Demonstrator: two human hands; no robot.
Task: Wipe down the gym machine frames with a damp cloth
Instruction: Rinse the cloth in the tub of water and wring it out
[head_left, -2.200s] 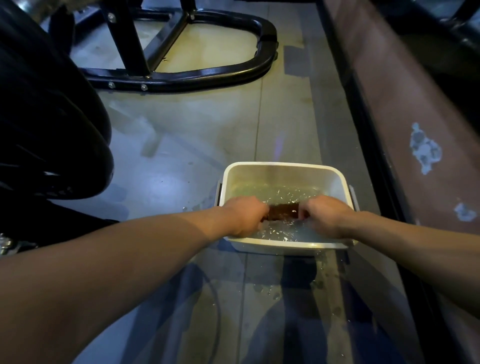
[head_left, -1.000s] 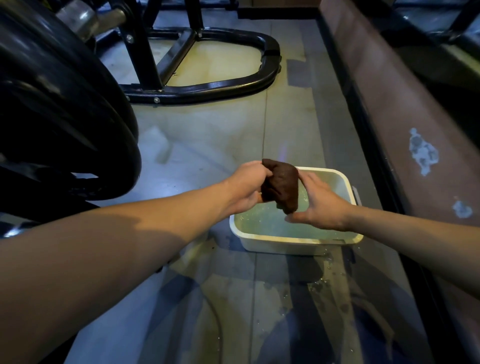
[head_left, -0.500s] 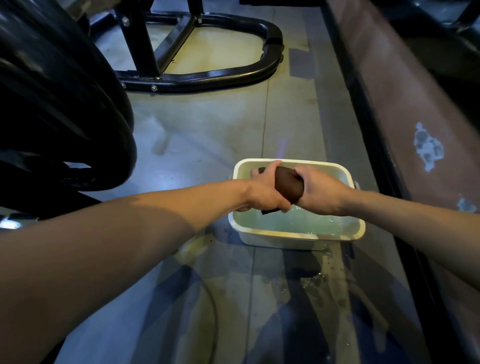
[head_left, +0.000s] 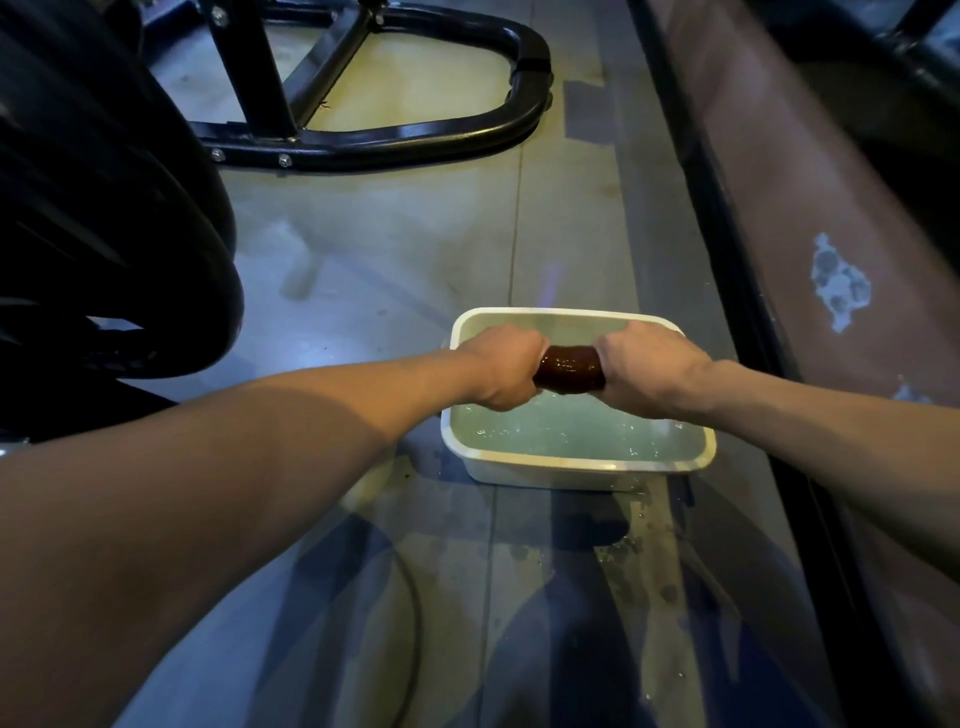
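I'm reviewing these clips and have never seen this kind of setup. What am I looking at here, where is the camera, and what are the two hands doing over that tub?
The single view comes from a camera worn on a person's head, looking down along both bare arms. The left hand and right hand each grip one end of a dark rolled cloth, held above a white tub of water on the floor, apparently wringing it. Splashes wet the floor in front of the tub. Beyond lies a black machine base frame, and large black discs, seemingly weight plates, sit at the left.
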